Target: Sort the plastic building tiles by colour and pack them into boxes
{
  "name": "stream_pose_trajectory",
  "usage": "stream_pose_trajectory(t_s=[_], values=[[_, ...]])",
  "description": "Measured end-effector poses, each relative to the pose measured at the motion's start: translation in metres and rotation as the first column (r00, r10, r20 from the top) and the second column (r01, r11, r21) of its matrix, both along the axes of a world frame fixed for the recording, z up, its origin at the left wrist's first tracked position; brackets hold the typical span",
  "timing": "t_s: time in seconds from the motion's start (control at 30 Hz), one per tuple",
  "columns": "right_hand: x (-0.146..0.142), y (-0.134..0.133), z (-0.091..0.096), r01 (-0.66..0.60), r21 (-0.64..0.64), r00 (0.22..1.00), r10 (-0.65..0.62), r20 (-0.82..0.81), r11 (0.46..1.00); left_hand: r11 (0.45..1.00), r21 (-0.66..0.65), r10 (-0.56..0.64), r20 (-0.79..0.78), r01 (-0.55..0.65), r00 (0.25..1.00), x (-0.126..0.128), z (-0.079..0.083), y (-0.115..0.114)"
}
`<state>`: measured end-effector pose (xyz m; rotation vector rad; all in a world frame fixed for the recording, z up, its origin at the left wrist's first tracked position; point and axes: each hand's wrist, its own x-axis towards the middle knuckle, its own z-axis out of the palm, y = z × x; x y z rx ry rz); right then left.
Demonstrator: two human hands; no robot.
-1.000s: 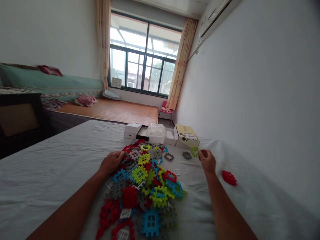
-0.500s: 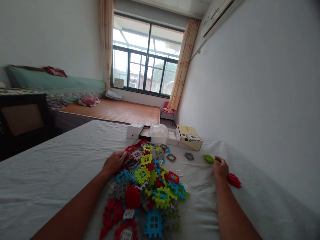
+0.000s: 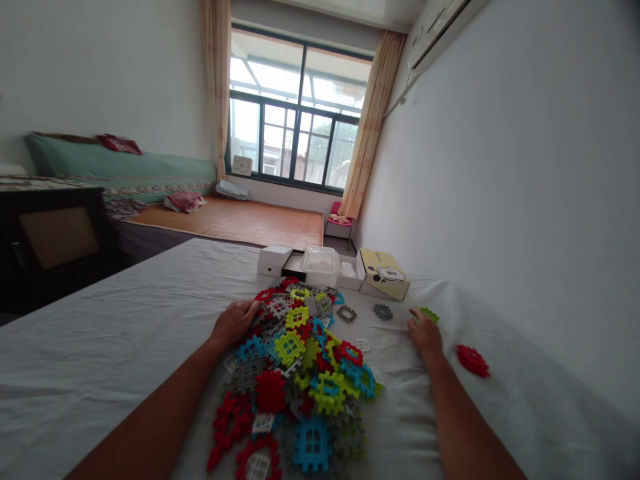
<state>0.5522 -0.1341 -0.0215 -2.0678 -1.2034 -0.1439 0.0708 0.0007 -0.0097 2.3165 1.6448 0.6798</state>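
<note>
A heap of interlocking plastic building pieces (image 3: 290, 347) in red, blue, lime green and grey spreads over the middle of the cloth, with small white window pieces (image 3: 263, 423) among them. At the heap's upper left edge rests my left hand (image 3: 234, 325), fingers stretched along the pieces and gripping none that I can see. My right hand (image 3: 425, 333) is on the right, index finger extended, holding nothing. Just behind it lies a lime green stack of pieces (image 3: 430, 314), partly hidden by the hand. A grey stack (image 3: 383, 312) and a red stack (image 3: 473, 361) lie on either side.
A single grey frame piece (image 3: 347, 314) lies beside the heap. Behind stand a white box (image 3: 274, 260), a clear plastic container (image 3: 321, 261) and a yellow cartoon box (image 3: 384, 274). The wall (image 3: 525, 167) runs along the right. A bed (image 3: 240, 219) is beyond the table.
My right hand has let go of the lime green stack and moved left in front of it. My left hand stays at the heap's edge. The view has shifted slightly.
</note>
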Motion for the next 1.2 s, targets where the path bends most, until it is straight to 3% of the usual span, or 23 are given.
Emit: stream_pose_trajectory(t_s=[0.13,0.3,0.37,0.43,0.7,0.8,0.97,1.2], values=[[-0.040,0.008,0.009,-0.249,-0.075,0.967,0.253,0.039,0.966,1.000,0.013,-0.002,-0.007,0.002,1.000,0.001,0.002,-0.003],[-0.099,0.006,0.018,-0.587,-0.124,0.794,0.599,0.106,0.800,1.000,0.007,0.005,-0.005,-0.005,1.000,0.002,0.005,-0.006],[-0.114,0.005,0.019,-0.656,-0.181,0.720,0.680,0.139,0.732,1.000,0.017,0.000,-0.004,0.000,1.000,0.002,0.004,-0.006],[-0.119,0.005,0.017,-0.662,-0.239,0.693,0.702,0.164,0.710,1.000,0.022,0.000,0.000,0.000,1.000,0.002,0.003,-0.004],[-0.093,0.010,0.012,-0.448,-0.275,0.811,0.516,0.277,0.851,1.000,0.019,0.003,0.002,-0.003,1.000,0.001,0.000,-0.001],[-0.098,0.015,0.010,-0.463,-0.262,0.784,0.529,0.325,0.847,0.999,0.033,0.005,0.003,-0.005,1.000,0.002,0.002,-0.003],[-0.105,0.018,0.005,-0.477,-0.346,0.757,0.578,0.306,0.808,1.000,0.026,0.013,-0.006,-0.013,1.000,0.002,0.002,-0.004],[-0.083,0.010,0.005,-0.328,-0.234,0.869,0.390,0.304,0.915,1.000,0.025,0.011,-0.008,-0.011,1.000,0.002,0.003,-0.004]])
